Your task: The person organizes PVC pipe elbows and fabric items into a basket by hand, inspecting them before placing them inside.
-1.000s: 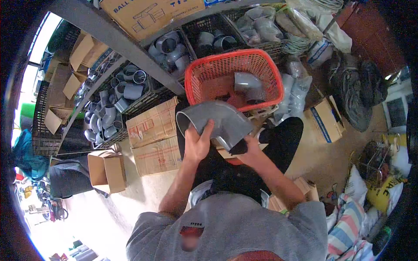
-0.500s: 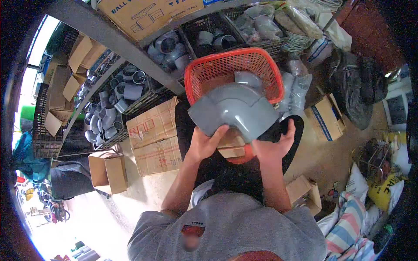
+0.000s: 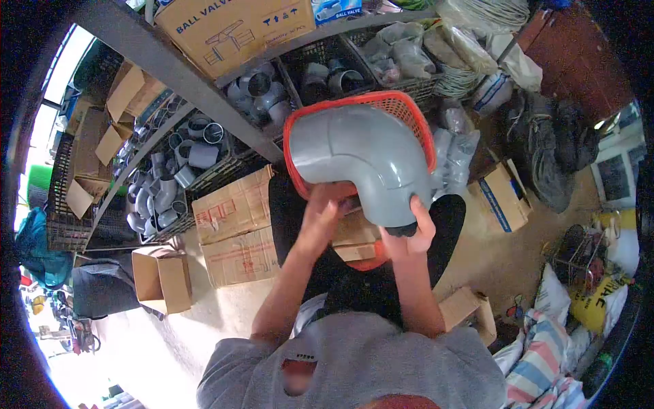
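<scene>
- Grey elbow (image 3: 368,153), a large pipe fitting, was held up in both hands, directly in front of the red basket (image 3: 294,136) and hiding most of it. Whether the two touched could not be told.
- Right hand (image 3: 409,235) was closed round the lower socket end, with the thumb laid up the outer wall and the fingers wrapped under the rim. This grip was judged to be taking most of the weight.
- Left hand (image 3: 320,215) was curled in under the inner bend, near the other socket. It was slightly blurred, so the finger positions were not clear. It was read as a steadying hold, since the piece looked too bulky for one hand.
- One socket mouth was turned to the left and the other pointed down toward the lap.
- The basket was propped on stacked cartons (image 3: 235,204) in front of the knees, judged to be placed there for easy reach.
- Shelf crates (image 3: 255,88) behind were seen to be filled with smaller grey fittings, apparently sorted by kind. A ball-valve box (image 3: 231,27) was set on the shelf above.
- Bagged fittings (image 3: 458,146) were noted just right of the basket, and an open box (image 3: 160,276) on the floor to the left.
</scene>
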Demonstrator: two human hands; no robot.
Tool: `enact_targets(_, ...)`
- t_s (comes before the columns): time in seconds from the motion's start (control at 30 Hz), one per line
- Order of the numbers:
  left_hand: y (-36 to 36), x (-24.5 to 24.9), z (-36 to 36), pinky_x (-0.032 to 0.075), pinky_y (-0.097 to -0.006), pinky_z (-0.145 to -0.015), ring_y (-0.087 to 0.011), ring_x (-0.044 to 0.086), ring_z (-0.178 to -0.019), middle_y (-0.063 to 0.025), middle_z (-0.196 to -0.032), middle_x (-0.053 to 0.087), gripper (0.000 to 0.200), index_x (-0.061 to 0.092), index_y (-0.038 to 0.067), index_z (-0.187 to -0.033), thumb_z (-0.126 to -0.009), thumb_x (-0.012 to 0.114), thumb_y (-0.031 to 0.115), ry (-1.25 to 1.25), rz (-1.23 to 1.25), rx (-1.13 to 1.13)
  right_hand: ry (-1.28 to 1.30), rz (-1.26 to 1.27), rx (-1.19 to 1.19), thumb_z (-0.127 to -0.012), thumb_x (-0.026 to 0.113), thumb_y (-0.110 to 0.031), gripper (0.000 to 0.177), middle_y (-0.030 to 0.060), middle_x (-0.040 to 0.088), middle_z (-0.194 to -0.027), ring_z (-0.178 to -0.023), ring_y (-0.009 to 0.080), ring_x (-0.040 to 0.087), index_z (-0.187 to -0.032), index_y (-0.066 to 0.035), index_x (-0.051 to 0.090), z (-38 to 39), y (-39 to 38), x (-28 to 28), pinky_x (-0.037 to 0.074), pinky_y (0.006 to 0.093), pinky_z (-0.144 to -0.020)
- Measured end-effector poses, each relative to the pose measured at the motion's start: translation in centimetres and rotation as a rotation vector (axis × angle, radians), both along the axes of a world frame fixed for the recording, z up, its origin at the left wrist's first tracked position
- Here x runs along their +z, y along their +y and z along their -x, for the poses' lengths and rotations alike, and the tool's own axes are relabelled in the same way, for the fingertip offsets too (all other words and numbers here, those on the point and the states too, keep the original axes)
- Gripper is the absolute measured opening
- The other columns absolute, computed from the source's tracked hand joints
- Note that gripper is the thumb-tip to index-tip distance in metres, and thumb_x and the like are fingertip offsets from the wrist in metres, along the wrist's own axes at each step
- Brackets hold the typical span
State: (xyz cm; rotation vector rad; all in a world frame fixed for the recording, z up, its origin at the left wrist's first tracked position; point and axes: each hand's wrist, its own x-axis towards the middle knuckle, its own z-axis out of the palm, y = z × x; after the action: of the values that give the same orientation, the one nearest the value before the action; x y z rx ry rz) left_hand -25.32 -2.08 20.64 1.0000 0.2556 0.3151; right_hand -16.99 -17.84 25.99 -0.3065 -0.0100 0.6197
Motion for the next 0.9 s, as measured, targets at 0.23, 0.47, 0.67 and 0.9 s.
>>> enact_targets(0.23,-1.1,0.1,-1.8,0.039,-0.0482,-0.111,-0.0306,0.044,-0.134,-0.0145,-0.145,0.042,0.120,0.027,0.001,-0.149,-0.067,0.080,0.069,-0.100,0.185,-0.122,0.076,-0.154,0.160,-0.096,0.056,-0.026,0.048,0.0095,0.058,-0.134,-0.124,0.0257,0.056,-0.138,-0.004,0.049,1.0,-0.4,-4.4,0.044,0.0431,-0.105)
enact_targets(0.47,-0.5,-0.6,-2.7,0.046,-0.0491,-0.102,-0.0317,0.048,-0.128,-0.0148,-0.138,0.046,0.102,0.031,0.004,-0.146,-0.069,0.084,0.047,0.068,0.223,0.137,-0.142,0.518,0.217,-0.088,0.073,-0.021,0.047,0.0093,0.064,-0.125,-0.119,0.0254,0.060,-0.130,-0.006,0.056,2.0,-2.0,-8.5,0.049,0.0425,-0.101)
enact_targets(0.67,3.3,1.7,-1.2,0.048,-0.0439,-0.098,-0.0310,0.056,-0.117,-0.0168,-0.128,0.055,0.091,0.041,0.000,-0.139,-0.069,0.085,0.038,0.129,-0.119,0.284,0.174,0.518,0.129,-0.100,0.053,-0.037,0.046,0.0134,0.063,-0.125,-0.113,0.0264,0.064,-0.130,-0.002,0.055,1.1,-6.2,-5.3,0.052,0.0443,-0.097)
enact_targets(0.9,1.7,1.7,-0.9,0.045,-0.0409,-0.104,-0.0257,0.055,-0.120,-0.0132,-0.129,0.057,0.076,0.045,-0.001,-0.138,-0.075,0.084,0.020,0.125,-0.491,0.180,-1.478,1.155,-0.132,-0.096,0.053,-0.032,0.051,0.0203,0.049,-0.145,-0.132,0.0368,0.050,-0.140,-0.008,0.054,0.5,-2.8,0.7,0.038,0.0530,-0.110)
